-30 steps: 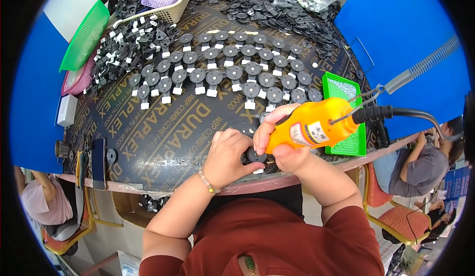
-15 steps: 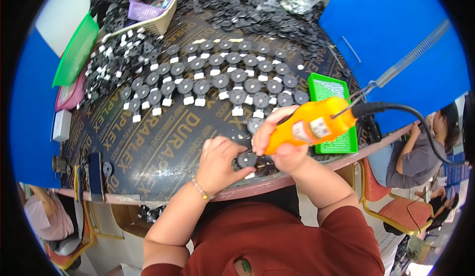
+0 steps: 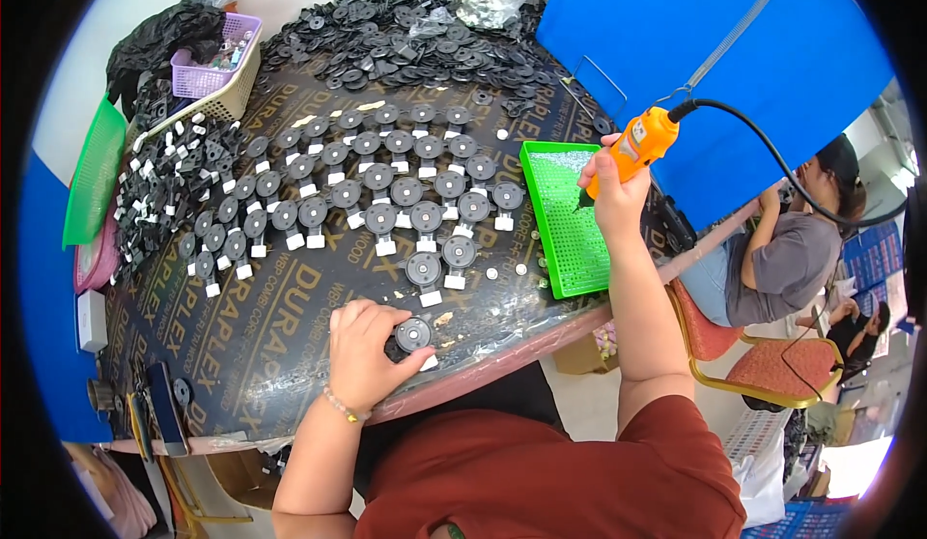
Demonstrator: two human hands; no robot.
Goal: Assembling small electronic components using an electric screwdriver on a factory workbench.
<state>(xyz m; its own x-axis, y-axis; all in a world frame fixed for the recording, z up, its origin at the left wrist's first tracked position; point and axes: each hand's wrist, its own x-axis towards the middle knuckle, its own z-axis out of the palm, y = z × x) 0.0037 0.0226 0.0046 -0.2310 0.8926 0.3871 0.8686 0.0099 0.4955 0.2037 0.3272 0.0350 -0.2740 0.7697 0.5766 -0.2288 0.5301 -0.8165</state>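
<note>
At the table's near edge my left hand [image 3: 365,351] grips a round black plastic part [image 3: 414,333] between thumb and fingers. A white tab sticks out from that part by the thumb. My right hand [image 3: 618,191] is wrapped round an orange electric screwdriver [image 3: 644,141], its tip pointing down over a green perforated tray [image 3: 539,220]. A coiled spring [image 3: 744,17] and a black cable [image 3: 763,133] run from the screwdriver's top. Ahead of my left hand, rows of similar black discs with white tabs [image 3: 381,218] lie on the dark tabletop.
A heap of loose black discs [image 3: 386,46] covers the table's far side. Black and white pieces [image 3: 174,167] pile up at the left, near a cream basket [image 3: 241,80] and a green basin [image 3: 94,172]. A blue partition [image 3: 666,46] stands at right. Another person [image 3: 782,240] sits beyond it.
My right hand has lifted the screwdriver off the black part and carried it right, over the green tray. My left hand still holds the part. The whole view has shifted.
</note>
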